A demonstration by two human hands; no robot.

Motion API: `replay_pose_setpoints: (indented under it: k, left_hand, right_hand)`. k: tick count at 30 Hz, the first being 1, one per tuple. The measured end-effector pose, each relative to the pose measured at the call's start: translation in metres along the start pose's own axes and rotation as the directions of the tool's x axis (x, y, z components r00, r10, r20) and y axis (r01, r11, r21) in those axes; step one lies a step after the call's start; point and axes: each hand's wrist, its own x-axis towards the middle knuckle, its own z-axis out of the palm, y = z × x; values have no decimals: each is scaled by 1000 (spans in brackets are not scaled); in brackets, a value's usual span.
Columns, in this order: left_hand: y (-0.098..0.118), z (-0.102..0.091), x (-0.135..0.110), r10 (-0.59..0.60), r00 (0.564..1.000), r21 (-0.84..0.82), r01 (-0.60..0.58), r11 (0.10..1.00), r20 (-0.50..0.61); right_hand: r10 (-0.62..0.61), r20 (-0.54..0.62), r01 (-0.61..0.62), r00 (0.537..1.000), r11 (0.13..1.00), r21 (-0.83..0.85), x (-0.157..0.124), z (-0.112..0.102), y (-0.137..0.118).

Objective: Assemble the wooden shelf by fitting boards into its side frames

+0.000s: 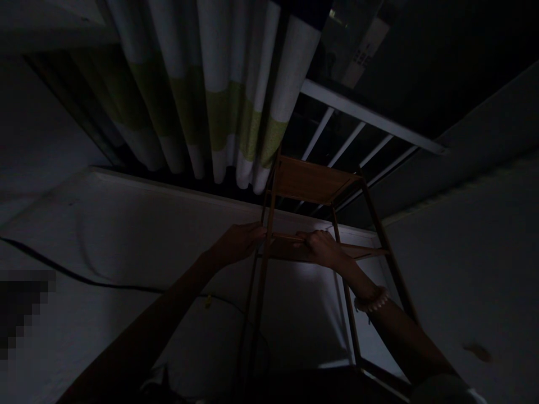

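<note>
A wooden shelf rack (269, 269) with slim posts stands against the wall, showing a top board (314, 180) and a lower shelf board (290, 252). My left hand (238, 242) is at the rack's left post, its fingers closed against the post beside the lower board's end. On the front edge of that lower board, my right hand (323, 247) is closed with its fingers curled over the edge. A beaded bracelet (373, 301) circles my right wrist. Darkness hides the exact contact of the left fingertips.
A white and green curtain (219, 118) hangs over the window behind, above a sill (177, 188). White window bars (374, 120) rise at the right behind the rack. A black cable (122, 286) runs along the wall at the left and behind the rack.
</note>
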Motion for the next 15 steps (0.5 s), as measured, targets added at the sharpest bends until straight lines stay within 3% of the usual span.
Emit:
replay_pose_setpoints:
  k: [3, 11, 15]
  left_hand:
    - [0, 0, 2, 15, 1000, 10, -15, 1000, 19]
    - [5, 5, 5, -133, 991, -150, 128, 980, -19]
    - [9, 5, 4, -259, 961, -235, 230, 944, -100]
  right_hand:
    - [2, -5, -2, 1000, 1000, -8, 1, 1, 1]
    - [-25, -26, 25, 999, 1000, -7, 2, 3, 2]
    - [-11, -9, 11, 1000, 1000, 1, 1, 3, 2]
